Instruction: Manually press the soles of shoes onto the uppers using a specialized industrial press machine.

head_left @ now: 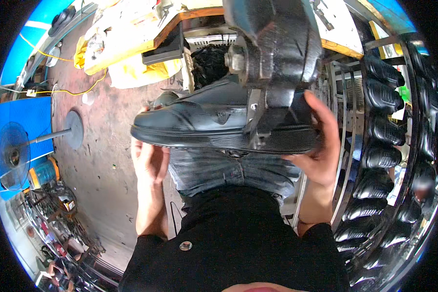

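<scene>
A black shoe (199,117) lies sideways across my front, its toe to the left and its thick ribbed sole facing me. My left hand (151,158) grips the toe end from below, the fingers partly behind the sole. At the heel end, my right hand (323,151) is wrapped round the back of the shoe, thumb along the sole. A heavy black machine head (282,48) with a large bolt comes down from above over the shoe's rear half. Its narrow metal bracket (256,109) stands in front of the shoe's side and reaches the sole; whether they touch, I cannot tell.
A wooden-edged workbench (126,48) with a black tray (165,48) stands beyond. Behind the machine is a white crate (189,68) of dark material. On the right, a metal rack (409,102) carries rows of black shoes (382,129). A standing fan (14,155) is at far left.
</scene>
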